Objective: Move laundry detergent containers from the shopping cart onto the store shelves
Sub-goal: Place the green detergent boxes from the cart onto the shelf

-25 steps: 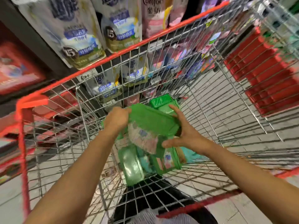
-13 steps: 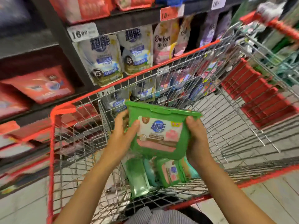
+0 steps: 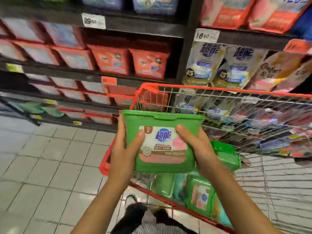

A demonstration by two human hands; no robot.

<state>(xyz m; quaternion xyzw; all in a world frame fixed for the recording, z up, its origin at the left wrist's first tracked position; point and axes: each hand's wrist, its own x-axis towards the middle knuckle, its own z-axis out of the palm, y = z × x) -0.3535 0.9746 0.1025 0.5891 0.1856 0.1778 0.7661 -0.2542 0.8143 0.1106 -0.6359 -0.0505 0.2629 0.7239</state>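
A green detergent box point(image 3: 162, 159) with a white and pink label is held upright above the cart's left corner. My left hand point(image 3: 125, 149) grips its left side, thumb across the label. My right hand point(image 3: 200, 147) grips its right side, thumb on the label's top edge. The wire shopping cart point(image 3: 219, 93) with red rim stands to the right. Several more green detergent boxes point(image 3: 200, 196) lie in its basket, below and right of the held box. The store shelves point(image 3: 131, 76) with red detergent boxes point(image 3: 148, 65) rise straight ahead.
White refill pouches point(image 3: 200, 66) hang on the right shelf section behind the cart. Lower shelves at the left hold more red and green boxes. Grey tiled floor point(image 3: 50, 166) spreads left of the cart. My feet and dark trousers show at the bottom.
Both hands lifted the green box out of the cart and carried it up and left. My view swung left from the cart toward the shelves.
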